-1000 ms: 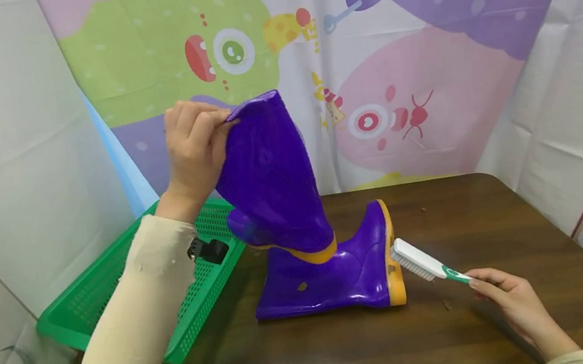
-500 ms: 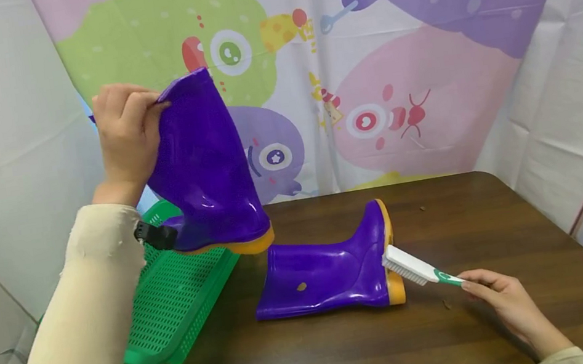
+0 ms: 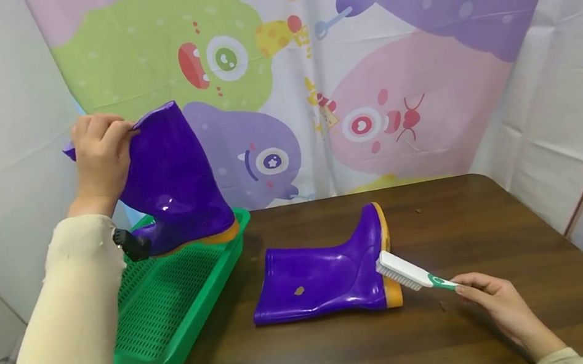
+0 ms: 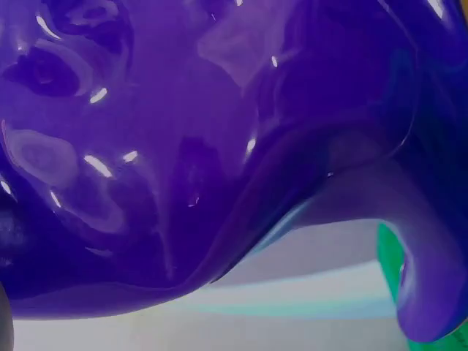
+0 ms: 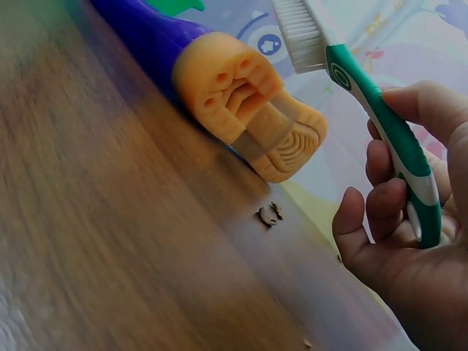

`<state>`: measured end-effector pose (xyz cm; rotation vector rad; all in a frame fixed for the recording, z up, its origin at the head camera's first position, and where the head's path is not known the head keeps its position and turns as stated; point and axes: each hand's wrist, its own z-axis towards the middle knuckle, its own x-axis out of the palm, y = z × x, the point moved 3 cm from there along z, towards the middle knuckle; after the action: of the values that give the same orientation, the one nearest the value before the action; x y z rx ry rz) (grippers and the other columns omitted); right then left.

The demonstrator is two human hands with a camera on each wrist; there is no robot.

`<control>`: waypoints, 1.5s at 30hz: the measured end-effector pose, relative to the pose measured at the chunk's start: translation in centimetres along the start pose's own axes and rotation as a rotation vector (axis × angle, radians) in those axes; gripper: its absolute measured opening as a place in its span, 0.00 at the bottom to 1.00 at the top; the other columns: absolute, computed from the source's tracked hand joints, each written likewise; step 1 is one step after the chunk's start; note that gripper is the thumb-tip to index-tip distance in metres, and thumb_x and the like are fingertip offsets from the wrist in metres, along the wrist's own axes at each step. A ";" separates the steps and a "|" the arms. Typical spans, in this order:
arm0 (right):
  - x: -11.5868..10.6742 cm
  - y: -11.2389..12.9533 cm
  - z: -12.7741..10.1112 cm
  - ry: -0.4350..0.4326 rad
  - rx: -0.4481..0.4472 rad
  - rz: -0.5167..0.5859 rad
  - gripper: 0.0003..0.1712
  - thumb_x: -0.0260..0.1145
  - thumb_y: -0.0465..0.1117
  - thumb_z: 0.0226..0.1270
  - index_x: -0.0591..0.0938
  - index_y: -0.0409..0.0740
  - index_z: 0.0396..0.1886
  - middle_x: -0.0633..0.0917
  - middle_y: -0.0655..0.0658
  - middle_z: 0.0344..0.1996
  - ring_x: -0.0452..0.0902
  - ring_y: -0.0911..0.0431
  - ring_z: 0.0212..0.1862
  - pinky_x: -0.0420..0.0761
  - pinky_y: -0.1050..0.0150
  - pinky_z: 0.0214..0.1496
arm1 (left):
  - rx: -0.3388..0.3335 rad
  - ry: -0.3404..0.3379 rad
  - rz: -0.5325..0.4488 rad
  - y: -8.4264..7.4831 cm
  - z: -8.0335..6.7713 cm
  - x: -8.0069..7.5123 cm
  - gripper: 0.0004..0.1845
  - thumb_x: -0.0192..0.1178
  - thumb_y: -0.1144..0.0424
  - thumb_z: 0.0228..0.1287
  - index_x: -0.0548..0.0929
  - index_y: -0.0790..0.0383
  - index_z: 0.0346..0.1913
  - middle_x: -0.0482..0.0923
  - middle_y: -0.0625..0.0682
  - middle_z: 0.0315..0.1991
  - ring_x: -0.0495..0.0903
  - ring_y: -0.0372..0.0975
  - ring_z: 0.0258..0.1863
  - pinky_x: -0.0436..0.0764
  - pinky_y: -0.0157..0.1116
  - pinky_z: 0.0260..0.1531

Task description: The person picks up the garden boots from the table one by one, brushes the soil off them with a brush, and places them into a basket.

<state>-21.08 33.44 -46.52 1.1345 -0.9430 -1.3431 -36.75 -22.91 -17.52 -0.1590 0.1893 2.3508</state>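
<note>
Just swung upright boot [image 3: 174, 180] off lying boot [image 3: 322, 280] to green basket [image 3: 177, 322], L hand [image 3: 98, 156] pinching cuff; R hand [image 3: 495, 299] gripped brush [image 3: 408, 274] at sole.

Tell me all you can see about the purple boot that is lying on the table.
The lying boot is glossy purple, rubber-like, with an orange-yellow sole of moulded tread. It lies on its side on the brown table, shaft opening toward the green basket, sole toward the right hand. A small brownish spot sits on the shaft. The white bristles of the brush, which that hand grips, are at the sole in the head view, though contact is unclear. Small crumbs lie on the table nearby.
</note>
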 end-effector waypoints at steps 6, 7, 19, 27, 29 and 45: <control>0.4 0.2 0.0 0.019 -0.003 -0.010 0.10 0.58 0.28 0.73 0.85 0.34 0.45 0.85 0.54 0.38 0.78 0.59 0.41 0.80 0.68 0.43 | 0.016 0.076 0.029 1.3 -2.8 -0.4 0.05 0.63 0.79 0.58 0.79 0.71 0.34 0.76 0.64 0.33 0.70 0.63 0.36 0.61 0.59 0.36; 0.4 0.2 0.0 0.021 -0.005 -0.009 0.10 0.58 0.28 0.73 0.85 0.34 0.45 0.84 0.54 0.38 0.78 0.59 0.41 0.79 0.68 0.43 | 0.013 0.085 0.029 1.4 -3.1 -0.4 0.05 0.63 0.79 0.58 0.79 0.71 0.34 0.77 0.64 0.33 0.70 0.63 0.36 0.61 0.59 0.36; 0.5 0.4 0.4 0.014 -0.031 0.025 0.10 0.59 0.27 0.71 0.86 0.36 0.43 0.85 0.54 0.36 0.79 0.60 0.39 0.81 0.68 0.40 | -0.093 0.056 0.053 2.1 -5.0 -0.8 0.04 0.66 0.78 0.57 0.81 0.72 0.34 0.77 0.65 0.33 0.71 0.64 0.37 0.62 0.59 0.38; 0.6 0.4 0.5 0.039 -0.049 0.035 0.11 0.58 0.26 0.72 0.86 0.36 0.44 0.86 0.55 0.39 0.80 0.61 0.42 0.82 0.68 0.42 | -0.155 0.064 0.088 2.4 -6.1 -0.4 0.04 0.64 0.73 0.63 0.80 0.72 0.36 0.75 0.65 0.33 0.69 0.64 0.36 0.63 0.59 0.40; 0.7 0.4 0.4 0.036 -0.038 0.033 0.11 0.58 0.27 0.72 0.86 0.36 0.44 0.86 0.55 0.38 0.80 0.61 0.42 0.82 0.67 0.42 | -0.176 0.070 0.100 2.5 -6.5 -0.3 0.04 0.63 0.72 0.64 0.79 0.72 0.36 0.75 0.66 0.33 0.69 0.64 0.36 0.63 0.59 0.41; 0.8 0.2 0.1 0.023 -0.014 0.028 0.10 0.59 0.27 0.71 0.86 0.36 0.43 0.86 0.55 0.37 0.80 0.61 0.41 0.82 0.67 0.41 | -0.240 0.090 0.205 3.5 -10.0 -0.9 0.05 0.59 0.72 0.68 0.76 0.74 0.36 0.72 0.68 0.34 0.68 0.65 0.37 0.64 0.60 0.42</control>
<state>-21.06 32.65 -46.44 1.1203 -0.9287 -1.3092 -37.98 -27.82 -26.87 -0.3781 -0.0367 2.5676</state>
